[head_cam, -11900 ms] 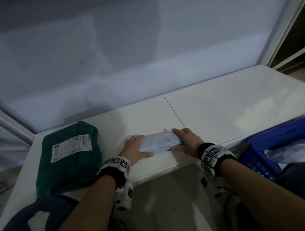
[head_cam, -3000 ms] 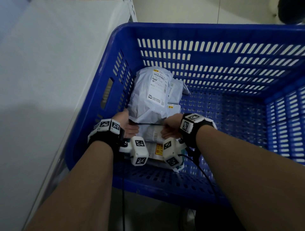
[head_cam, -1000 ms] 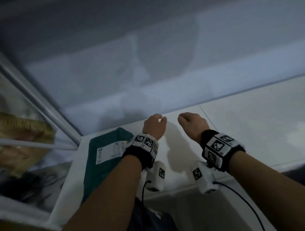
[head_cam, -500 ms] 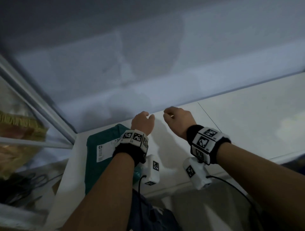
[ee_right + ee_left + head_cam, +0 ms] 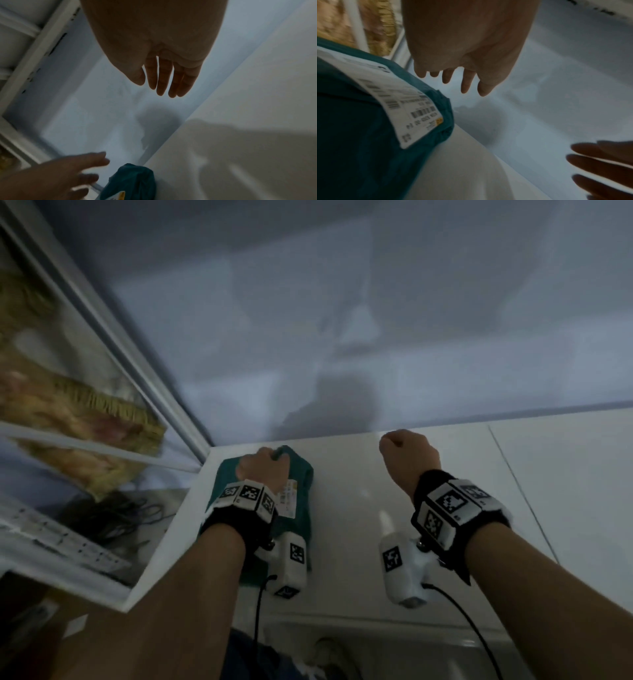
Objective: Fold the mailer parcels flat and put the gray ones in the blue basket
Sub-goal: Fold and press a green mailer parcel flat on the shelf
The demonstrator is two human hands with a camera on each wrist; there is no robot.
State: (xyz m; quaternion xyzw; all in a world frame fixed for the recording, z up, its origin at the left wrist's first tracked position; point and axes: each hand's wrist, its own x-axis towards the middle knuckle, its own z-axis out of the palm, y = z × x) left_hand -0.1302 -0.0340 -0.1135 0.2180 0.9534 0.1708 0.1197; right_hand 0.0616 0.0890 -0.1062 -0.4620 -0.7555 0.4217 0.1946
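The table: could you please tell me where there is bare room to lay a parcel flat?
The table lies bare between the green parcel and the thin seam, under the right hand, and again right of that seam. The left corner is crowded: the parcel fills it, with the left hand over its far end.

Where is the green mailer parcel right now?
In the head view the green mailer parcel lies at the white table's far left corner, under the left hand; the right hand hovers apart.
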